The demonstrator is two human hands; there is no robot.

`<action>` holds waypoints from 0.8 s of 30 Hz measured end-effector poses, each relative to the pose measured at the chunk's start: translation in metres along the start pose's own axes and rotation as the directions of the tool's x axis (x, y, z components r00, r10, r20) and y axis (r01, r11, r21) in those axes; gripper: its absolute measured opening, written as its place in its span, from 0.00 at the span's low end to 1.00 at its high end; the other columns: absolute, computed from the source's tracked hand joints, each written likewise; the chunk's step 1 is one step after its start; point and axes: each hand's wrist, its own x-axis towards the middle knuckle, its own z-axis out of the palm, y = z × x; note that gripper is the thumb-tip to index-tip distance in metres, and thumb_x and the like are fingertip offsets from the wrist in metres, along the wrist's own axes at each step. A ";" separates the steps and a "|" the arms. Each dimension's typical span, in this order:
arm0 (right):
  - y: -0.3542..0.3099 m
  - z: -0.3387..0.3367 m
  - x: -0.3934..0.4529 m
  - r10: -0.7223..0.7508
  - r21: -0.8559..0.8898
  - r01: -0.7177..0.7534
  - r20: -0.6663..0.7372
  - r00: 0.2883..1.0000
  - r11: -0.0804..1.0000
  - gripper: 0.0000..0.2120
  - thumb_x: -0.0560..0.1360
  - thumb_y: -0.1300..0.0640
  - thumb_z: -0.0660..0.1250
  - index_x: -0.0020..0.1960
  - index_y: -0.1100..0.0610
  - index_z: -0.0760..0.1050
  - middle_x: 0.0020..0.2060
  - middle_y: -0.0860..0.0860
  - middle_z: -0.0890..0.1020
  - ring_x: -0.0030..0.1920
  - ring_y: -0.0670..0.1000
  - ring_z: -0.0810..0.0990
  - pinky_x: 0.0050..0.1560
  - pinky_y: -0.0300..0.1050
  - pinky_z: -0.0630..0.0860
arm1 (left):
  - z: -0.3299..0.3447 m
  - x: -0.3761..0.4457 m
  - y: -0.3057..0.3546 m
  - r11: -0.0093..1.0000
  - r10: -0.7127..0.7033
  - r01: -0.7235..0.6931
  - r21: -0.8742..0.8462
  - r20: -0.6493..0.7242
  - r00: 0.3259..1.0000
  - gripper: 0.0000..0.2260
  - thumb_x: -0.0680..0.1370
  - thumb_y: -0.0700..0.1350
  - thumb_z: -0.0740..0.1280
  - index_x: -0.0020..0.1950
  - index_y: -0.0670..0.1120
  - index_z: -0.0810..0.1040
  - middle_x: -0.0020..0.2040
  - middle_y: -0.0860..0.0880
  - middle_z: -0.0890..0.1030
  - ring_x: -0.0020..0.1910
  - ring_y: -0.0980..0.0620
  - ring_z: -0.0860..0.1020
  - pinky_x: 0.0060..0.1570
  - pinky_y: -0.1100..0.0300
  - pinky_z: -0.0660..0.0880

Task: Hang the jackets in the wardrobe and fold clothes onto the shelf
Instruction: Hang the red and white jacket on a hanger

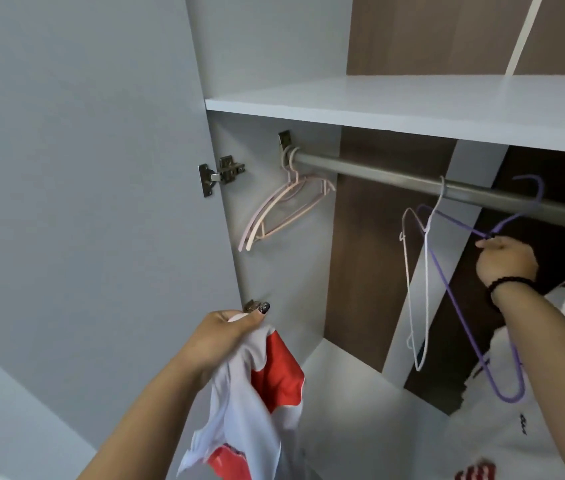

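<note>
Fabric comes first: a white-and-red garment (256, 403) hangs bunched from the left hand (225, 336), whose grip is curled round its upper edge, thumb pressed on top, so the cloth drops straight down below the fist. Lower right of that hand, a white jacket (502, 420) with dark lettering and a red patch fills the corner, passing under the right forearm.

Farther in, the right hand (504, 259), a dark beaded bracelet (506, 285) at its wrist, pinches the neck of a purple wire hanger (457, 292). Its hook rises above the grip, in front of the grey wardrobe rail (412, 180); whether it sits on the rail I cannot tell. Its triangular body slants down below the hand, across the white jacket. Just left of this hand a white wire hanger (412, 292) hangs from the rail, crossing the purple one near their tops.

Well left of both hands, two pale pink plastic hangers (274, 216) hang at the rail's wall bracket, beside a metal door hinge (220, 173). Above everything runs the white wardrobe shelf (395, 105).
</note>
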 end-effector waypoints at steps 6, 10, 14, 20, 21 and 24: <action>0.008 -0.040 -0.058 -0.011 -0.098 0.009 -0.023 1.000 0.995 0.13 0.79 0.59 0.59 0.47 0.59 0.82 0.52 0.65 0.80 0.54 0.66 0.77 0.55 0.55 0.73 | -0.001 0.007 -0.006 0.999 -0.029 0.023 0.049 0.129 0.991 0.05 0.65 0.32 0.75 0.39 0.40 0.84 0.39 0.39 0.84 0.37 0.47 0.82 0.41 0.57 0.78; 0.018 -0.071 -0.114 0.081 -0.124 -0.081 0.001 0.997 0.989 0.13 0.76 0.64 0.60 0.38 0.59 0.79 0.44 0.63 0.83 0.48 0.64 0.80 0.51 0.56 0.77 | -0.002 0.012 -0.014 0.988 -0.017 -0.016 0.155 0.212 0.977 0.05 0.66 0.30 0.71 0.37 0.38 0.79 0.33 0.42 0.81 0.31 0.51 0.80 0.32 0.62 0.75; 0.028 -0.092 -0.189 0.176 -0.231 -0.166 0.023 0.984 0.959 0.09 0.76 0.63 0.63 0.44 0.64 0.81 0.47 0.62 0.82 0.48 0.62 0.77 0.47 0.48 0.72 | -0.002 0.016 -0.018 0.873 0.108 -0.251 0.417 0.337 0.935 0.12 0.70 0.35 0.71 0.32 0.47 0.72 0.30 0.52 0.76 0.33 0.55 0.75 0.29 0.66 0.69; 0.037 -0.102 -0.310 0.243 -0.286 -0.235 -0.010 0.970 0.929 0.10 0.77 0.56 0.64 0.38 0.59 0.75 0.34 0.57 0.76 0.42 0.60 0.75 0.40 0.46 0.67 | -0.019 0.011 -0.020 0.356 0.289 -0.697 0.622 0.636 0.715 0.13 0.78 0.45 0.66 0.38 0.50 0.64 0.38 0.53 0.71 0.40 0.49 0.73 0.37 0.58 0.65; 0.038 -0.104 -0.326 0.239 -0.289 -0.233 -0.018 0.971 0.928 0.14 0.77 0.57 0.64 0.33 0.57 0.70 0.30 0.55 0.73 0.37 0.58 0.72 0.35 0.46 0.65 | -0.023 0.009 -0.021 0.328 0.316 -0.721 0.610 0.649 0.692 0.11 0.79 0.47 0.65 0.40 0.49 0.65 0.40 0.53 0.71 0.40 0.50 0.72 0.37 0.58 0.64; 0.033 -0.109 -0.369 0.256 -0.337 -0.227 0.043 0.966 0.914 0.20 0.76 0.59 0.65 0.28 0.57 0.63 0.24 0.53 0.69 0.29 0.54 0.67 0.30 0.44 0.61 | -0.029 0.003 -0.026 0.306 0.425 -0.763 0.569 0.636 0.644 0.10 0.80 0.50 0.65 0.45 0.48 0.67 0.41 0.53 0.70 0.39 0.51 0.71 0.34 0.60 0.62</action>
